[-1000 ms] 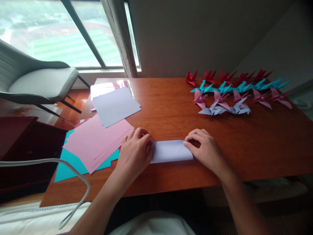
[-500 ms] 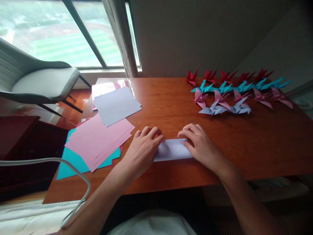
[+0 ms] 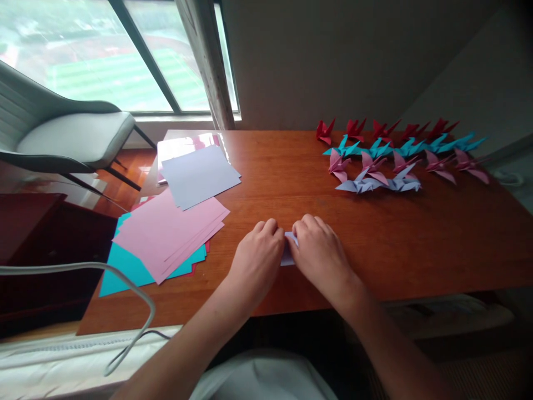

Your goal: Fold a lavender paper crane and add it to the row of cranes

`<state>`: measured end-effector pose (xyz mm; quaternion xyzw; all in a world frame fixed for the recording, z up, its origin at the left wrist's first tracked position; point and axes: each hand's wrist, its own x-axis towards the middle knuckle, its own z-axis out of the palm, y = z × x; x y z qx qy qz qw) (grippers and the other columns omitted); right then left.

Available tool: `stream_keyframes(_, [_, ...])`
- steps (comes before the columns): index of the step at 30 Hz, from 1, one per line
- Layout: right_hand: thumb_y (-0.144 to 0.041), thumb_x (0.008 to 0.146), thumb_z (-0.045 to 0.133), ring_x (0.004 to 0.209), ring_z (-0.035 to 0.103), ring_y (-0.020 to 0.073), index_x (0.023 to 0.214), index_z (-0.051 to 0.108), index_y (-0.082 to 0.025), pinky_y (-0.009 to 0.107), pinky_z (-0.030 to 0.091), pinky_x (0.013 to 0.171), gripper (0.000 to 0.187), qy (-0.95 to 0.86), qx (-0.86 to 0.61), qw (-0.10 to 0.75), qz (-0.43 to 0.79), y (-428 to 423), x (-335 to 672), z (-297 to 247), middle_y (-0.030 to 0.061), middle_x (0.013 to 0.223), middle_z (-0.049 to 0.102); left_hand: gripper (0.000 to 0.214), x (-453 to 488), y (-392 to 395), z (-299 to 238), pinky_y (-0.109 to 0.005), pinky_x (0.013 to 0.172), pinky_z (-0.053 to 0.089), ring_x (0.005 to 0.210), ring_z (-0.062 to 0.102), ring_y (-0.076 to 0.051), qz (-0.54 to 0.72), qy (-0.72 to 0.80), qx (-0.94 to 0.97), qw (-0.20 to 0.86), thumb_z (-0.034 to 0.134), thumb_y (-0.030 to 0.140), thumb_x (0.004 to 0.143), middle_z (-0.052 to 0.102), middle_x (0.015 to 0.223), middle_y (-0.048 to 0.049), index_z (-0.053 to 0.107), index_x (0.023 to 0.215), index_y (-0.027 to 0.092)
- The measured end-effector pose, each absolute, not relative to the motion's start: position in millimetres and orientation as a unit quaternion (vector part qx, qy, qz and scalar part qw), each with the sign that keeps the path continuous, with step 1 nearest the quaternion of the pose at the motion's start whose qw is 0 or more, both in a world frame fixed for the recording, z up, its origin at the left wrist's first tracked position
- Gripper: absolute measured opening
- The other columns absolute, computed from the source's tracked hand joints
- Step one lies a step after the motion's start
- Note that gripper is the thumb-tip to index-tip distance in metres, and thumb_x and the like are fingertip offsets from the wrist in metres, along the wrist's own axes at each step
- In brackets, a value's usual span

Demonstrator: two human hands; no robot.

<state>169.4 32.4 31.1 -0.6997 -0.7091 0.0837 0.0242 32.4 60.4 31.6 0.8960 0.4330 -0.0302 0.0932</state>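
A folded pale lavender sheet of paper [image 3: 287, 256] lies on the table near its front edge, mostly covered by my hands. My left hand [image 3: 261, 253] grips its left part with curled fingers. From the other side my right hand [image 3: 320, 247] closes on the right part, thumb towards the middle. Only a narrow strip of the paper shows between the two hands. The fingertips are partly hidden behind the knuckles.
Lavender sheets [image 3: 202, 175], pink sheets [image 3: 170, 228] and turquoise sheets [image 3: 125, 278] overlap at the left. Folded paper cranes stand in rows at the back right: red [image 3: 355, 129], turquoise [image 3: 378, 148], pink [image 3: 373, 165], lavender [image 3: 361, 182]. A white cable [image 3: 125, 278] arches at the lower left.
My hands have come closer together over the lavender paper, the right one moving left. Far less of the paper shows between them now, and the fingers are more tightly curled.
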Motion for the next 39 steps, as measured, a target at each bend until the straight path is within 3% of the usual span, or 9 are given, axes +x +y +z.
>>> stream_keyframes(8, [-0.015,0.097,0.050,0.097,0.058,0.0309,0.104,0.062,-0.017,0.044,0.042,0.080,0.014,-0.687,-0.723,0.067,-0.002,6,154,20,0.0155,0.105,0.066,0.015,38,33,29,-0.041,0.082,0.055,0.095,0.059,-0.028,0.012,0.467,0.882,0.065,0.052,0.010,0.089,0.062,0.099,-0.0119,0.064,0.097,0.014])
stream_keyframes(19, [-0.017,0.098,0.048,0.121,0.052,0.0333,0.131,0.054,-0.011,0.046,0.038,0.098,0.034,-0.701,-0.708,0.089,-0.005,-16,155,8,0.0192,0.135,0.060,0.024,38,18,20,-0.042,0.084,0.055,0.105,0.061,-0.032,0.049,0.477,0.876,0.042,0.052,0.018,0.091,0.063,0.115,-0.0174,0.062,0.111,0.010])
stream_keyframes(34, [-0.022,0.096,0.052,0.118,0.053,0.0345,0.127,0.057,-0.015,0.049,0.041,0.098,0.033,-0.702,-0.698,0.139,0.004,-16,160,5,0.0186,0.129,0.062,0.017,33,22,21,-0.043,0.086,0.055,0.108,0.058,-0.032,0.066,0.471,0.877,0.065,0.051,0.019,0.091,0.061,0.112,-0.0170,0.059,0.106,0.014])
stream_keyframes(39, [-0.024,0.097,0.050,0.116,0.054,0.0327,0.125,0.061,-0.016,0.048,0.041,0.099,0.031,-0.721,-0.680,0.125,0.036,-13,169,12,0.0162,0.126,0.063,0.022,24,28,23,-0.041,0.089,0.055,0.109,0.056,-0.030,0.059,0.445,0.889,0.088,0.048,0.011,0.090,0.060,0.115,-0.0154,0.059,0.109,0.015])
